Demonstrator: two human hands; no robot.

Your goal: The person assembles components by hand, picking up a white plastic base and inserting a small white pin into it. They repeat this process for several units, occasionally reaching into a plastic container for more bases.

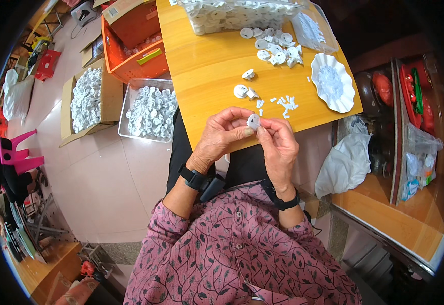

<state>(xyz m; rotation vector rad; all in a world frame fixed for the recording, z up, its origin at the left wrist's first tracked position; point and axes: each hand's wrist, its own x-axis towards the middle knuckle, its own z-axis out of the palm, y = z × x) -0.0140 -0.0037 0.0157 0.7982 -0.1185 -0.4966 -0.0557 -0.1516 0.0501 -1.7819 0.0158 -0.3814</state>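
Between my two hands, just over the table's near edge, is a small round white plastic part [253, 121]. My left hand [223, 131] pinches it between thumb and fingers. My right hand [279, 142] has its thumb and fingers pressed together at the part's right side; whatever tiny piece they may hold is hidden. On the wooden table [206, 71] beyond my hands lie small white pegs [287, 105] and a few loose round white parts [240, 91]. A heap of similar white parts [279, 50] sits farther back.
At the table's right stands a scalloped white dish [332, 104] of small clear pieces. A clear tub [242, 23] of white parts is at the back, beside a clear tray [314, 31]. On the left floor are a filled plastic bin [125, 129], a cardboard box [68, 129] and an orange crate [125, 73].
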